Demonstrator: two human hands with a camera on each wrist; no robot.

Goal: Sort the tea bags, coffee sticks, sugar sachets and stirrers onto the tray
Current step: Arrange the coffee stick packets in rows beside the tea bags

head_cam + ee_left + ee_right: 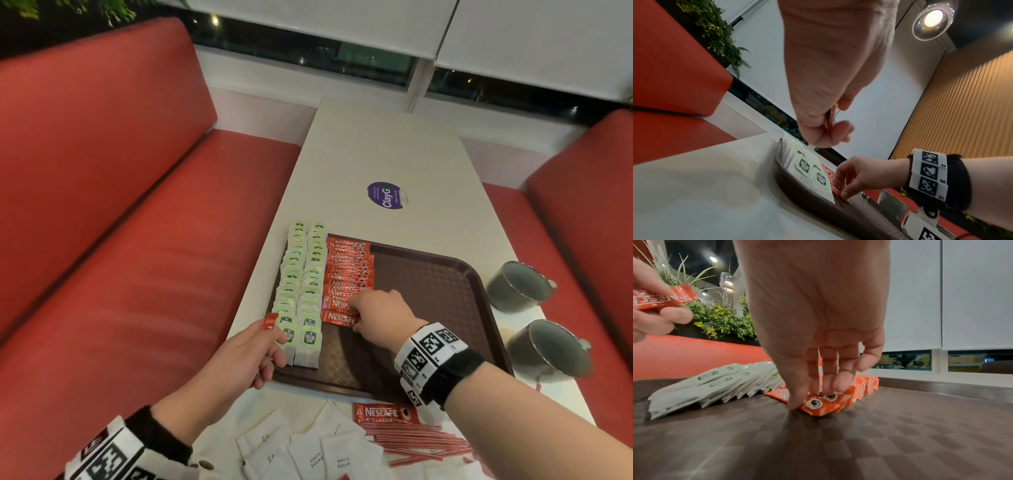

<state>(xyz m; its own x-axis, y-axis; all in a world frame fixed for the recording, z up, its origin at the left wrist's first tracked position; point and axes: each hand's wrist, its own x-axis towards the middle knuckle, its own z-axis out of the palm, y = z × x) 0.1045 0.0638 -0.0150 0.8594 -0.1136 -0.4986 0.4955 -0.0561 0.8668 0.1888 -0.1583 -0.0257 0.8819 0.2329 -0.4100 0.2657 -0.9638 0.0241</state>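
Two hands sort red coffee sticks onto a brown tray.

The right hand presses its bent fingertips on the nearest stick in the row of coffee sticks, at the tray's 9 o'clock side. The left hand, off the tray's 7 o'clock corner, pinches a spare coffee stick between thumb and fingers. Two rows of tea bags lie just left of the sticks. Sugar sachets and stirrers lie on the table at 6 o'clock.
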